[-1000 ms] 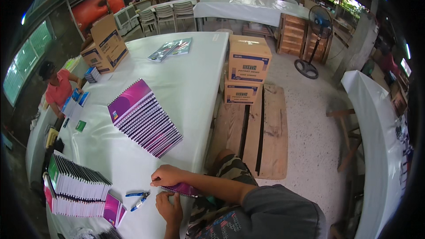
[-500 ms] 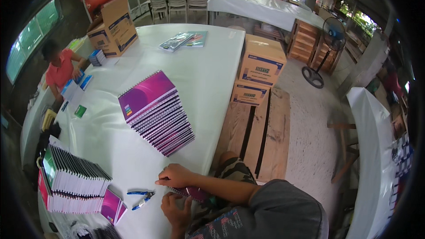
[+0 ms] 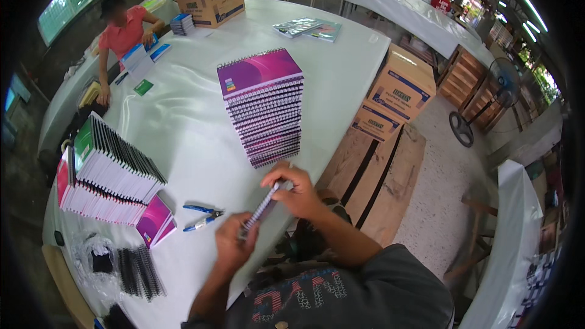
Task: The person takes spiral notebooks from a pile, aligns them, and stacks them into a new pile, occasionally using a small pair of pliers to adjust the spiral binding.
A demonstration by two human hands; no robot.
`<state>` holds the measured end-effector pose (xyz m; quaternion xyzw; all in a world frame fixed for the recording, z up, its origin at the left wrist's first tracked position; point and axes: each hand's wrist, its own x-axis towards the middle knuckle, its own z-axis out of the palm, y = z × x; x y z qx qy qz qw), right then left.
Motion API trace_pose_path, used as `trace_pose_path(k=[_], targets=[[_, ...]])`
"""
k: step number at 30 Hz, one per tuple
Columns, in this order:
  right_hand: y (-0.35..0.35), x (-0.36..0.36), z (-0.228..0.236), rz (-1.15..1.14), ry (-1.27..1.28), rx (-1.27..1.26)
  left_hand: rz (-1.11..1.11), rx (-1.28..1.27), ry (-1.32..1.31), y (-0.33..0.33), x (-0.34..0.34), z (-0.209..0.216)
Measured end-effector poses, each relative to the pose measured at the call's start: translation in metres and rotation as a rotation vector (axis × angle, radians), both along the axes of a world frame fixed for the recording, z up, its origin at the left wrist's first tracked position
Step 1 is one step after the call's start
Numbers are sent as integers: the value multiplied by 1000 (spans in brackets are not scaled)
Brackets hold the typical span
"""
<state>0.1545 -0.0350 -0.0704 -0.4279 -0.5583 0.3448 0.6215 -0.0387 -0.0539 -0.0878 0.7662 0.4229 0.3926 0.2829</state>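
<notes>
Near the table edge, in front of my body, a spiral notebook (image 3: 261, 211) is held on edge with its wire binding facing up. My left hand (image 3: 235, 239) grips the lower end of the binding, and my right hand (image 3: 294, 190) pinches the upper end between thumb and fingers. Just beyond stands a tall stack of purple spiral notebooks (image 3: 263, 113). Blue-handled cutting pliers (image 3: 203, 217) lie open on the table, left of my hands. Farther left, a few purple notebooks (image 3: 156, 220) lean against rows of notebooks (image 3: 116, 167) with black bindings.
Black binding coils (image 3: 140, 273) and a clear plastic bag (image 3: 91, 262) lie at the lower left of the white-covered table (image 3: 183, 116). A person (image 3: 125, 30) in a coral shirt works across it. Cartons (image 3: 399, 85) stand on a wooden bench (image 3: 390, 176) at the right.
My hands have raised the notebook from beside my lap to over the table edge, its binding now turned up between both hands. The view has shifted, moving the scene up and right.
</notes>
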Motion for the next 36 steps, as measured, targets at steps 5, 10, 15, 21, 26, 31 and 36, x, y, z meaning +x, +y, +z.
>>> trace_pose_path(k=[5,10,15,21,26,31,36], targets=[[-5,57,89,-84,-524,481,-81,900,80,58,17,121],[59,96,142,-548,-878,828,79,1298,62,128,65,167],[97,116,81,-201,-633,392,-76,780,158,153,72,108],[112,91,58,-369,-139,350,165,413,-444,160,92,84],[121,53,59,-626,-131,393,353,232,-638,162,113,85],[113,42,63,-646,-89,357,407,258,-684,154,117,90],[114,38,61,-697,-84,417,442,347,-604,158,127,83]])
